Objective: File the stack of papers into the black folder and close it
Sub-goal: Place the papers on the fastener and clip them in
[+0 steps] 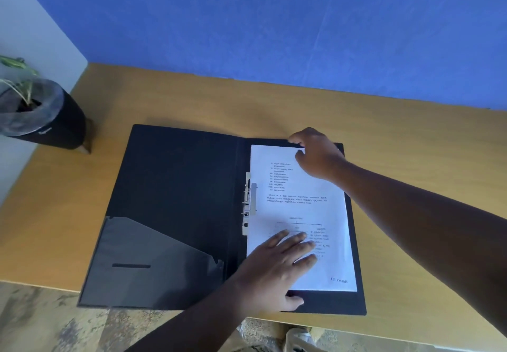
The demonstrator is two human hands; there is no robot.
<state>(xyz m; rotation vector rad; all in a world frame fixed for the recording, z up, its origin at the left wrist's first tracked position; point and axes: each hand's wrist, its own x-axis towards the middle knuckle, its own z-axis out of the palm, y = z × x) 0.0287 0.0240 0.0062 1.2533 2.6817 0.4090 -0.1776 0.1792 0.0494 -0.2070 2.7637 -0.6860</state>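
The black folder (175, 187) lies open and flat on the wooden desk. Its right half carries the stack of white printed papers (301, 206), with a metal clip (249, 203) along their left edge by the spine. My left hand (279, 263) rests flat, fingers spread, on the lower part of the top sheet. My right hand (315, 154) sits at the papers' far edge, its fingers curled over the top corner. The left half of the folder has a slanted pocket (148, 263) that holds nothing.
A black pot with a small plant (41, 112) stands at the desk's far left corner. A blue wall runs along the back of the desk (411, 137). The folder's near edge overhangs the desk front, with patterned floor below.
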